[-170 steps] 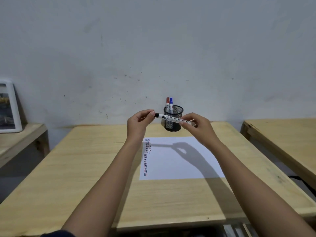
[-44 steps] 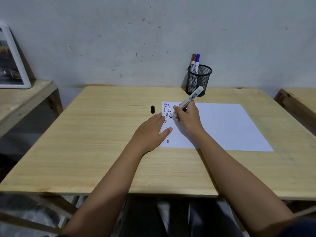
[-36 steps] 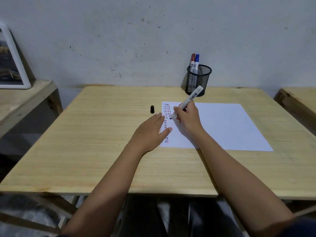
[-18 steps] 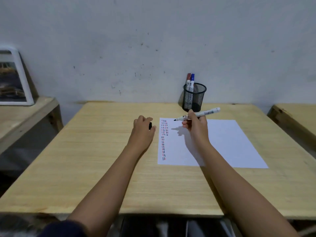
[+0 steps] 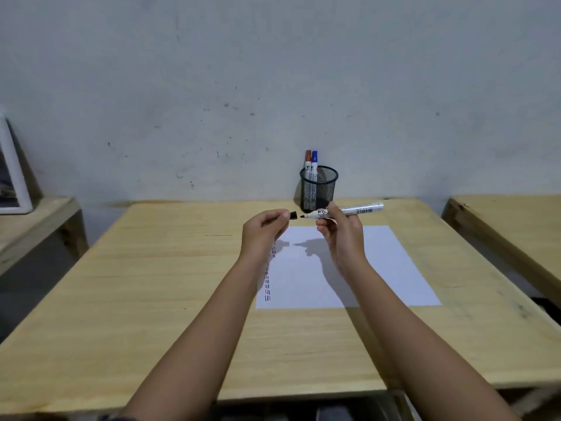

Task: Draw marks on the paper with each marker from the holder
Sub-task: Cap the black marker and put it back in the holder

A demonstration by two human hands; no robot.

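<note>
Single head view, looking forward and down over table point(image 5: 151, 299), facing wall point(image 5: 212, 71).

- White sheet of paper point(image 5: 379, 268) is showing red, blue and black dashes.
- Black wire-mesh holder point(image 5: 318, 189) is holding red-capped marker point(image 5: 308, 161) and blue-capped marker point(image 5: 314, 161).
- Pale wooden table point(image 5: 151, 284) is showing grain.

Uncapped black marker point(image 5: 349, 210) level above paper point(image 5: 379, 268); cap point(image 5: 293, 215) at tip; two in holder point(image 5: 318, 192).
</note>
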